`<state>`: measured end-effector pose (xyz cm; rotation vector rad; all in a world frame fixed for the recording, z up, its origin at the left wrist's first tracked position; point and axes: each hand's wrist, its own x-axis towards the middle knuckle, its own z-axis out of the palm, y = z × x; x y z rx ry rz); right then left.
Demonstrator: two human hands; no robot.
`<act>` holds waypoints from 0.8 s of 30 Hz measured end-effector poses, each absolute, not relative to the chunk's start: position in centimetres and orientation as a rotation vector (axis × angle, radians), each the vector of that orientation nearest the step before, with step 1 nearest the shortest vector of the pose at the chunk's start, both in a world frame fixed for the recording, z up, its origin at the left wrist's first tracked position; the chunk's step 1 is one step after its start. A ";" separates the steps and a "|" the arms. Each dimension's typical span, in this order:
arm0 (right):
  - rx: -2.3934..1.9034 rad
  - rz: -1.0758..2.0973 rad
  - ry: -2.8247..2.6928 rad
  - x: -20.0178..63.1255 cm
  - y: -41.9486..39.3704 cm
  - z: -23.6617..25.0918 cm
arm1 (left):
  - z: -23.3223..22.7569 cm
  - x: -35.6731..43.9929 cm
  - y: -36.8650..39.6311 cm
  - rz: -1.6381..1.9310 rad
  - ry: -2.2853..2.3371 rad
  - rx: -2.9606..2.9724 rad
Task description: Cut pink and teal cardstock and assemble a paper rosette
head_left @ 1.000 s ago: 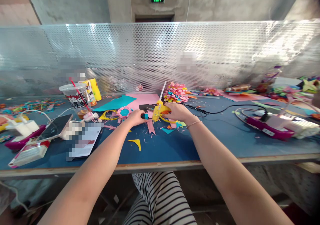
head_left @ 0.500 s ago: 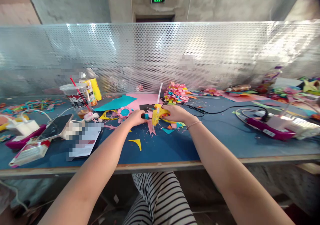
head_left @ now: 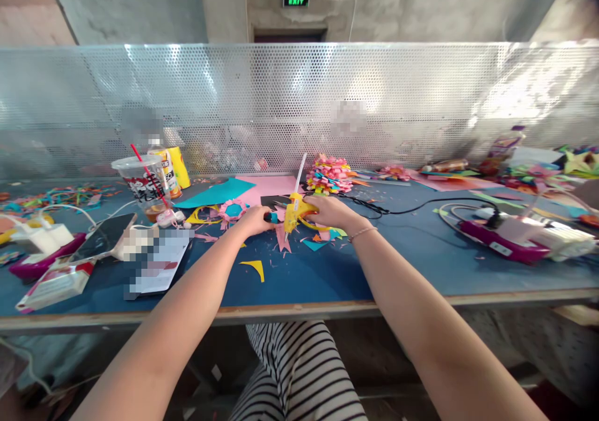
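Note:
My right hand (head_left: 325, 212) is wrapped around the handle of a yellow hot glue gun (head_left: 294, 212). A whitish glue stick (head_left: 301, 174) rises from its back end, and the nozzle points down toward the table. Just left of it, my left hand (head_left: 255, 220) is closed on a small teal-and-black piece (head_left: 271, 217), whose kind I cannot make out. Below the glue gun and between the hands lies a pink paper strip (head_left: 282, 239). A pink-and-blue paper flower (head_left: 233, 209) lies beyond my left hand.
A fluffy pink paper ball (head_left: 329, 174) stands behind my right hand. Coloured sheets (head_left: 218, 192) lie at the back. To the left are a plastic cup (head_left: 143, 181) and a phone (head_left: 159, 265); a purple power strip (head_left: 503, 243) with cables is at right. A perforated metal screen (head_left: 290, 103) borders the table.
The glue gun has tipped very slightly, its glue stick's upper end shifting a little to the right. Both hands stay in nearly the same place.

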<state>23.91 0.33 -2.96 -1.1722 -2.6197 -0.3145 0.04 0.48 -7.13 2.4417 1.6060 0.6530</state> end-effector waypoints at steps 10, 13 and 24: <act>-1.248 -0.407 -2.550 24.1 0.8 -3.2 | -7.0 0.1 0.3 0.660 1.620 2.453; -1.287 -0.434 -2.535 24.0 0.8 -3.2 | -7.0 0.1 0.3 0.660 1.611 2.458; -1.372 -0.537 -2.440 23.7 0.7 -3.2 | -7.0 0.1 0.5 0.632 1.587 2.474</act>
